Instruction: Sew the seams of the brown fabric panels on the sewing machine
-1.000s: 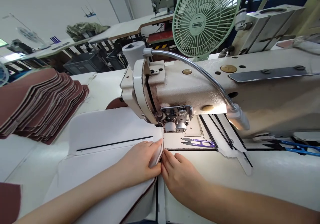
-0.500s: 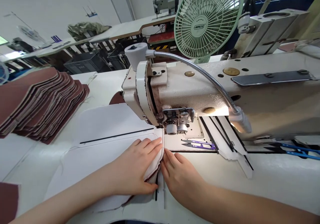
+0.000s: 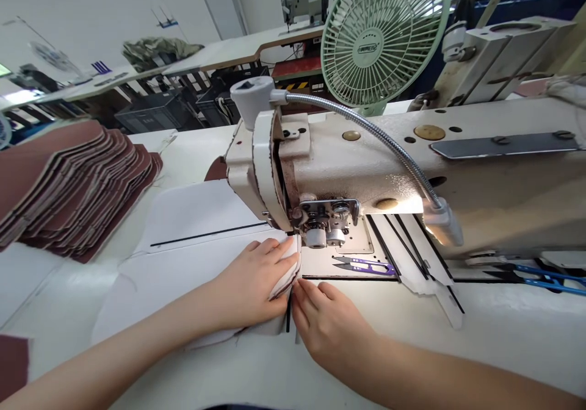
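Observation:
White fabric panels [image 3: 183, 276] with a black strip [image 3: 210, 235] lie partly under the head of a sewing machine [image 3: 315, 215]. My left hand [image 3: 256, 282] rests on the panel, fingers spread, close to the presser area. At the panel's curved right edge is my right hand [image 3: 320, 318], its thumb and index finger pinched on that edge; the other fingers are curled. A second black strip [image 3: 288, 315] runs down between my hands. The needle point is hidden behind the machine's parts.
Purple snips [image 3: 366, 266] and white pieces with black strips [image 3: 430, 276] lie right of the needle. Blue-handled scissors [image 3: 544, 276] are at far right, stacked brown panels [image 3: 77, 190] at left, and a green fan [image 3: 379, 44] behind the machine.
The white panel has moved forward and turned slightly under the machine head. My left hand has shifted a little forward with it; my right hand stays near the edge.

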Action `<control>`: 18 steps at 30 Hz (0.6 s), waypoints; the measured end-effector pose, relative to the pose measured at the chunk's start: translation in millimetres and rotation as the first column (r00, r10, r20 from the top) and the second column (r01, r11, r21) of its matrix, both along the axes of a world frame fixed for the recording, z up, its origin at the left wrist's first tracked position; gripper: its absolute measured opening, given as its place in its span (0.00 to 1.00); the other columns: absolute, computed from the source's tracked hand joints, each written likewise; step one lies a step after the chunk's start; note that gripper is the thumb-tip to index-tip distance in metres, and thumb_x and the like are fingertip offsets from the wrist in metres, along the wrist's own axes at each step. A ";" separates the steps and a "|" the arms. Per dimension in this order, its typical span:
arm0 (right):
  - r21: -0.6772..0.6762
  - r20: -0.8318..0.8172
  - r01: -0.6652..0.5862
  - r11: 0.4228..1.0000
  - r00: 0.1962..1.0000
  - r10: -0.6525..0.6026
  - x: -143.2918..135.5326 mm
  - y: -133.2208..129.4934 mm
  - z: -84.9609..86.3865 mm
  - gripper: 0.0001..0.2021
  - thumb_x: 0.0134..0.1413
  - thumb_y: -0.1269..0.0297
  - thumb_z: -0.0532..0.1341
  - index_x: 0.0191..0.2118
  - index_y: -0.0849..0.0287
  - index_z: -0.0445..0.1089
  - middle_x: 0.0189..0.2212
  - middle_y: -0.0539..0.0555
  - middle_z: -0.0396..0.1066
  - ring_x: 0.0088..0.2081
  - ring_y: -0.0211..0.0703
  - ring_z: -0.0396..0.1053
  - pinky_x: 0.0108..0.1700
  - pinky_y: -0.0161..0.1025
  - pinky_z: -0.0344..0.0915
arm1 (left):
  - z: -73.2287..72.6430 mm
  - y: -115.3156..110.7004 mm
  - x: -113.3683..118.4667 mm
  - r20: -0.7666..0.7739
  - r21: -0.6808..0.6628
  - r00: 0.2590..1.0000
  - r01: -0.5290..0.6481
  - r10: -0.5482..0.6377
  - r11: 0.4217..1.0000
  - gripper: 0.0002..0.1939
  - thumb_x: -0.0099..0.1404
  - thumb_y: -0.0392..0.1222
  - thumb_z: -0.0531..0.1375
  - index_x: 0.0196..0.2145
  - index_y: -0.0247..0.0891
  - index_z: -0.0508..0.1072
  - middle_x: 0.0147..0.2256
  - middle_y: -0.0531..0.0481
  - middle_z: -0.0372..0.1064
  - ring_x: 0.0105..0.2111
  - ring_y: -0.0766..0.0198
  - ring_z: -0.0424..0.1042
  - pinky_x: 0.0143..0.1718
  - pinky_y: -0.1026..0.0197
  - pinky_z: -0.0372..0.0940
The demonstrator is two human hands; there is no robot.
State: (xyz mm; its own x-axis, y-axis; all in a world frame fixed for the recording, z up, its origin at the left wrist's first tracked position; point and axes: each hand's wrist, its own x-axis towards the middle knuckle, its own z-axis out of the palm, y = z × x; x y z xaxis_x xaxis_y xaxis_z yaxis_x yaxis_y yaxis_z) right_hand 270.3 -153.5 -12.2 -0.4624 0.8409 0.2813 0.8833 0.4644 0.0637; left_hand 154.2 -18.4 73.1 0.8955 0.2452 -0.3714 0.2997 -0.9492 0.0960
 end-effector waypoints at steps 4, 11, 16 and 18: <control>0.020 0.009 0.012 1.000 1.000 -0.012 5.8 7.2 -3.5 0.13 0.57 0.74 0.55 0.44 0.73 0.73 0.46 0.68 0.74 0.48 0.54 0.68 0.38 0.44 0.65 | 0.1 6.7 5.6 0.033 0.000 0.999 -0.006 0.006 1.000 0.15 0.62 0.42 0.55 0.46 0.38 0.69 0.51 0.42 0.66 0.48 0.51 0.64 0.47 0.52 0.62; 0.077 -0.031 0.069 0.995 0.997 -0.066 15.0 20.2 -4.8 0.13 0.57 0.78 0.53 0.40 0.68 0.74 0.44 0.63 0.75 0.47 0.50 0.68 0.36 0.41 0.64 | 4.4 15.9 16.4 0.032 0.002 0.998 -0.062 0.061 0.998 0.04 0.60 0.39 0.56 0.34 0.39 0.67 0.35 0.48 0.68 0.38 0.55 0.66 0.37 0.56 0.60; 0.141 -0.108 0.107 0.984 0.990 -0.092 18.5 27.4 -13.7 0.16 0.57 0.79 0.51 0.46 0.72 0.72 0.49 0.64 0.73 0.50 0.51 0.66 0.37 0.43 0.62 | 7.3 22.4 24.6 0.028 0.038 0.998 -0.054 0.053 0.998 0.02 0.59 0.36 0.56 0.28 0.38 0.66 0.29 0.51 0.66 0.32 0.58 0.66 0.34 0.59 0.59; 0.142 -0.144 0.120 0.983 0.985 -0.099 20.1 29.0 -16.5 0.16 0.56 0.80 0.51 0.48 0.74 0.71 0.49 0.64 0.72 0.51 0.52 0.65 0.38 0.43 0.62 | 7.9 23.9 24.6 0.012 0.048 0.998 -0.055 0.054 0.997 0.03 0.59 0.35 0.55 0.28 0.38 0.67 0.28 0.51 0.66 0.31 0.59 0.66 0.33 0.59 0.59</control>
State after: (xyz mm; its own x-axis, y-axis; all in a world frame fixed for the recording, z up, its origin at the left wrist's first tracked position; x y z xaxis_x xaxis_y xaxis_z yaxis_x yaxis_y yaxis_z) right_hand 290.4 -124.5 -28.7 -0.3185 0.8280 0.4615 0.9335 0.3586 0.0009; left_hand 178.8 5.5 81.0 0.8844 0.3109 -0.3481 0.3501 -0.9351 0.0543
